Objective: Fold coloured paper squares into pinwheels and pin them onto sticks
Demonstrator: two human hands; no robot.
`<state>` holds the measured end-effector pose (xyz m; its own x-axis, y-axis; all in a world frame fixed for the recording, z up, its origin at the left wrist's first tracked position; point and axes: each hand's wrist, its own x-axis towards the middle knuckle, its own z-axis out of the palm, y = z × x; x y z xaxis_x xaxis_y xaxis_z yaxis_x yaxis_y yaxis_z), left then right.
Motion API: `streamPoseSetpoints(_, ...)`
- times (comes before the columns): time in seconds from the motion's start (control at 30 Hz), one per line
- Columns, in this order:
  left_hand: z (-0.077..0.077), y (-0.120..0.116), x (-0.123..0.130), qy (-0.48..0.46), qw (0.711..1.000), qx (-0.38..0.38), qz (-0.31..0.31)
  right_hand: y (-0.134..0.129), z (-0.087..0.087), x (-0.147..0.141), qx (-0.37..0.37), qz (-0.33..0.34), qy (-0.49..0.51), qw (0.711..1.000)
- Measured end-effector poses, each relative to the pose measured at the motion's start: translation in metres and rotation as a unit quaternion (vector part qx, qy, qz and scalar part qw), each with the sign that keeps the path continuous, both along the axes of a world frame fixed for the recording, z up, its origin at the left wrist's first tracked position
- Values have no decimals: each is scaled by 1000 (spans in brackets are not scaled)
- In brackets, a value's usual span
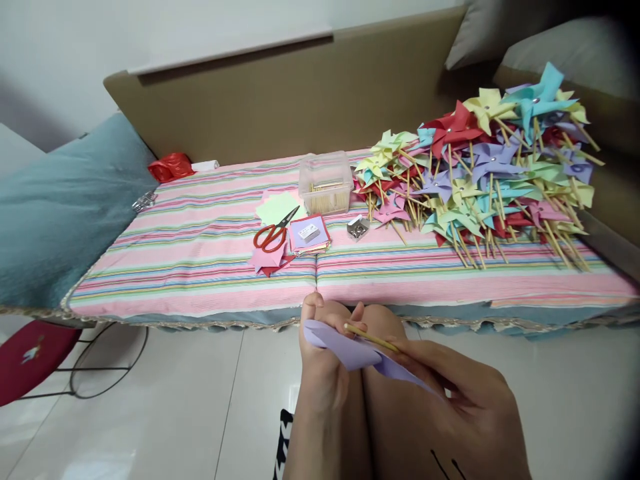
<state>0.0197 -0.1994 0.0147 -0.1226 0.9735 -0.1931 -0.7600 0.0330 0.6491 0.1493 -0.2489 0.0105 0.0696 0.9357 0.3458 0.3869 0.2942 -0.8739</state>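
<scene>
Over my lap I hold a purple paper pinwheel (353, 351) tilted, with a thin wooden stick (373, 337) lying against its upper side. My left hand (320, 373) grips the pinwheel's left part, its fingers partly behind the paper. My right hand (475, 390) pinches the stick's right end together with the paper; the fingertips there are partly hidden. Beyond my knees, on a striped cloth, lie red-handled scissors (271, 237), a stack of square coloured paper (310, 243) with a small white box (309, 232) on it, and cut paper pieces (270, 257).
A clear plastic tub (326, 187) of sticks stands on the striped seat cover (200, 267). Near it is a small open box of metal pins (358, 228). Finished pinwheels (493, 160) pile up at right. A red bag (171, 167) lies far left; a red stool (37, 357) stands below.
</scene>
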Motion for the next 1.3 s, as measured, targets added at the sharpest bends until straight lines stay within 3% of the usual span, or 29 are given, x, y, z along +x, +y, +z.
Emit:
streamPoseSetpoints(0.2,-2,3,-1,9,1000,-2,-9,5,1,1,43,-3,-21,999)
streamPoseSetpoints(0.53,-18,8,-10,29,999,14,-36,6,2,0,45,18,-5,999)
streamPoseSetpoints(0.77,-9,-1,-2,31,999,-11,7,5,0,1,45,29,-24,998)
streamPoseSetpoints(1.3,-2,-2,1,5,999,-41,24,1,-2,-1,87,30,-58,994)
